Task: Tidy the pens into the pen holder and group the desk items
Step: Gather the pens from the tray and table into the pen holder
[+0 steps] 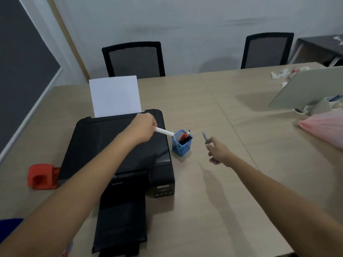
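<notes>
The left hand (143,127) is closed around a white cylindrical marker (164,131), whose tip points at the near-left rim of the blue mesh square pen holder (181,145). That holder stands on the beige wooden desk (213,191) between the two hands, already holding red, black and other pens. The right hand (219,152) pinches a thin blue pen (204,137) upright, just right of the holder. Beneath the left forearm sits a black printer (118,145).
</notes>
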The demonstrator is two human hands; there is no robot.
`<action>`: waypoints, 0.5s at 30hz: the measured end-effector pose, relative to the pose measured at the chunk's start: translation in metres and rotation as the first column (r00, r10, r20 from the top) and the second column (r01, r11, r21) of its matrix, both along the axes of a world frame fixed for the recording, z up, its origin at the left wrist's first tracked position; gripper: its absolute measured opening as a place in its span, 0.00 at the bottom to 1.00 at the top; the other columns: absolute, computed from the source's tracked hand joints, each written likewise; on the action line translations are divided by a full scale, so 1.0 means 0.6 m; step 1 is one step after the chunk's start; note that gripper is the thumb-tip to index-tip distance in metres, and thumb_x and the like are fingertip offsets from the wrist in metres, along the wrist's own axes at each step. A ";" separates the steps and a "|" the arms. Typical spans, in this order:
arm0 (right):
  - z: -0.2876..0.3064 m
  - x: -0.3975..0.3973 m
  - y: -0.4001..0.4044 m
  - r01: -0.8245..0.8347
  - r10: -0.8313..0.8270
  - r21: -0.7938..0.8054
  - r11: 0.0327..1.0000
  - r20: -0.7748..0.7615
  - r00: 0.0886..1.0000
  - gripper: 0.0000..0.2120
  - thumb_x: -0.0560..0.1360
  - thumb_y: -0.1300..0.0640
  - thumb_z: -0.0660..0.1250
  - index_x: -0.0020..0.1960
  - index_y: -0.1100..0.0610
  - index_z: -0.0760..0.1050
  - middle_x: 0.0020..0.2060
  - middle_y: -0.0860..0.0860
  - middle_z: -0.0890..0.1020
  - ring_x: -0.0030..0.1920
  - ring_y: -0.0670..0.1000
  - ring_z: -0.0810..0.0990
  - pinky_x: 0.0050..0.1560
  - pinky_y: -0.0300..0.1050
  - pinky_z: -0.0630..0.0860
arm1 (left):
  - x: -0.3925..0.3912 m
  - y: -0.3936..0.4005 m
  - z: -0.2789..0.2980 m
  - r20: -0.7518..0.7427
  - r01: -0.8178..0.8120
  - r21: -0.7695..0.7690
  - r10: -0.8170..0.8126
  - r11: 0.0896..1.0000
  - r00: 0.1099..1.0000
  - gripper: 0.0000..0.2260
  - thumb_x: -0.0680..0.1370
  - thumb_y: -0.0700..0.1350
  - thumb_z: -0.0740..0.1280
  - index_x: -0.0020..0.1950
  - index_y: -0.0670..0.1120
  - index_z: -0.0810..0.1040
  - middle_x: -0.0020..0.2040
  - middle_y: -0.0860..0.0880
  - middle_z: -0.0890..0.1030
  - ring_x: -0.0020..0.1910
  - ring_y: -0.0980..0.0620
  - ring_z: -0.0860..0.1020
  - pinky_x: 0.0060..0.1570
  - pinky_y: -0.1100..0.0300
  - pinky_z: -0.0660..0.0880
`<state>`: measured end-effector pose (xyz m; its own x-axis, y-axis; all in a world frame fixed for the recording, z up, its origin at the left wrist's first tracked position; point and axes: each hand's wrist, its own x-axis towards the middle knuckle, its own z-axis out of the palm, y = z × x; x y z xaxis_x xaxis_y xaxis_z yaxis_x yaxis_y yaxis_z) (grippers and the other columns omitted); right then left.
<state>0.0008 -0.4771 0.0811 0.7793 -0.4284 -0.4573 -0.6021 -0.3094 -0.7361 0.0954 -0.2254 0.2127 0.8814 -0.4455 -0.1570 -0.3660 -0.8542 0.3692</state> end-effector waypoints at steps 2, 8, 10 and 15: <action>0.002 0.033 -0.018 -0.146 0.148 -0.158 0.976 -0.002 0.989 0.08 0.79 0.56 0.59 0.54 0.56 0.74 0.36 0.57 0.76 0.27 0.52 0.72 0.27 0.41 0.68 | 0.043 -0.063 -0.038 0.050 -0.001 0.031 -0.001 1.000 0.999 0.09 0.77 0.36 0.64 0.53 0.40 0.83 0.50 0.40 0.82 0.49 0.39 0.81 0.47 0.52 0.78; -0.012 0.114 -0.026 -0.480 0.495 -0.487 0.730 -0.108 0.862 0.13 0.77 0.60 0.62 0.58 0.59 0.80 0.55 0.60 0.83 0.56 0.61 0.79 0.56 0.47 0.74 | 0.111 -0.180 -0.118 0.077 -0.033 0.099 0.025 0.995 0.997 0.09 0.75 0.31 0.65 0.54 0.35 0.81 0.53 0.36 0.81 0.52 0.36 0.81 0.54 0.46 0.79; -0.024 0.138 -0.026 -0.520 0.537 -0.558 0.647 -0.151 0.830 0.12 0.75 0.62 0.63 0.56 0.58 0.81 0.54 0.60 0.82 0.54 0.60 0.79 0.54 0.49 0.77 | 0.129 -0.204 -0.144 0.036 -0.021 0.128 0.016 0.992 0.999 0.10 0.74 0.30 0.66 0.54 0.35 0.81 0.52 0.36 0.82 0.52 0.38 0.82 0.55 0.47 0.79; -0.036 0.180 -0.028 -0.531 0.576 -0.609 0.589 -0.144 0.805 0.11 0.72 0.63 0.64 0.54 0.58 0.79 0.52 0.59 0.81 0.53 0.61 0.79 0.47 0.48 0.75 | 0.152 -0.245 -0.187 -0.047 0.048 0.210 -0.039 0.977 0.998 0.12 0.73 0.31 0.65 0.54 0.39 0.82 0.53 0.38 0.83 0.53 0.40 0.81 0.50 0.51 0.77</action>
<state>0.1089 -0.4938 0.0596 0.9761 -0.0626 -0.2079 -0.1244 -0.9461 -0.2990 0.1866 -0.3723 0.1007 0.8523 -0.4366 -0.2879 -0.3929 -0.8979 0.1983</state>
